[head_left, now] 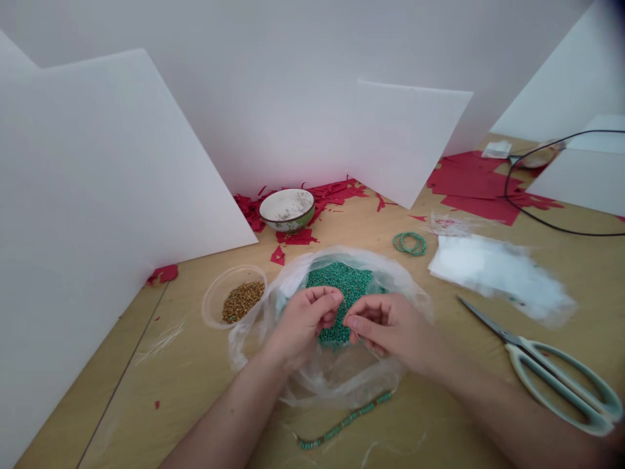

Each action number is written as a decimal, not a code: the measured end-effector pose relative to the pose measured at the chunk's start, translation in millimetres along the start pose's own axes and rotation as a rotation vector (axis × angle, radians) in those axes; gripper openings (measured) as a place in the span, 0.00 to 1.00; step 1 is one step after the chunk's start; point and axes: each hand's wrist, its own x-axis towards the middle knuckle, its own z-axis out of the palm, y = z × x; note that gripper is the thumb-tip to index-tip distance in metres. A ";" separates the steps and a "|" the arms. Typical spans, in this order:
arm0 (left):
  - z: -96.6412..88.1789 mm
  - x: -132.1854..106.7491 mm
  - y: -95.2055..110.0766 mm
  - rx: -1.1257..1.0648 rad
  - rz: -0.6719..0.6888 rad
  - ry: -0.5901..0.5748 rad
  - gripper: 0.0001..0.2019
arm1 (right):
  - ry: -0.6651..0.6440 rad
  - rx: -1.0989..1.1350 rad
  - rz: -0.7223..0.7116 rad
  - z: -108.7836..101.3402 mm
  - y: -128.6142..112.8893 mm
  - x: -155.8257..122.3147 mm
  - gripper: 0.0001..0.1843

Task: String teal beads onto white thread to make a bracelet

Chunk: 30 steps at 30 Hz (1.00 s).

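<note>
The heap of turquoise beads (339,293) lies in a clear plastic bag (413,293), directly beneath your hands. The beads are tiny, light and loose, so they will roll at a nudge; they are best taken a few at a time from the heap's edge. A thin wire (368,345) shows at your right hand (390,326). It looks fine and easily bent, so take it close to its tip. Your left hand (305,322) sits just beside the right over the heap. Its fingers (327,306) are curled in and nearly closed, as are your right fingers (356,319); you cannot tell whether either set has hold of anything. A strand of turquoise beads (342,420) lies on the worktop (146,384) below the bag, with a clear tub (212,296) of brown beads (243,301) to the left and pale green-handled scissors (551,378) to the right.
</note>
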 end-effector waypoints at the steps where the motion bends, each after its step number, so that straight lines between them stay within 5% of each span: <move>1: 2.6 -1.3 0.3 -0.074 -0.014 -0.011 0.15 | -0.007 0.036 0.003 0.8 0.7 0.3 0.14; 8: 11.8 -5.1 0.0 -0.345 -0.055 -0.076 0.17 | -0.040 0.183 -0.023 1.7 2.9 0.6 0.16; 17: 15.8 -4.8 -6.0 -0.314 0.008 -0.021 0.11 | 0.035 0.333 -0.101 5.2 7.4 3.2 0.16; 25: 16.2 -6.7 -2.6 -0.140 0.135 0.014 0.10 | 0.286 -0.295 -0.293 -3.6 -7.3 -8.4 0.09; 30: 20.2 -9.3 -0.5 -0.073 0.141 -0.017 0.12 | 0.321 -0.217 -0.381 -6.8 -11.0 -8.0 0.08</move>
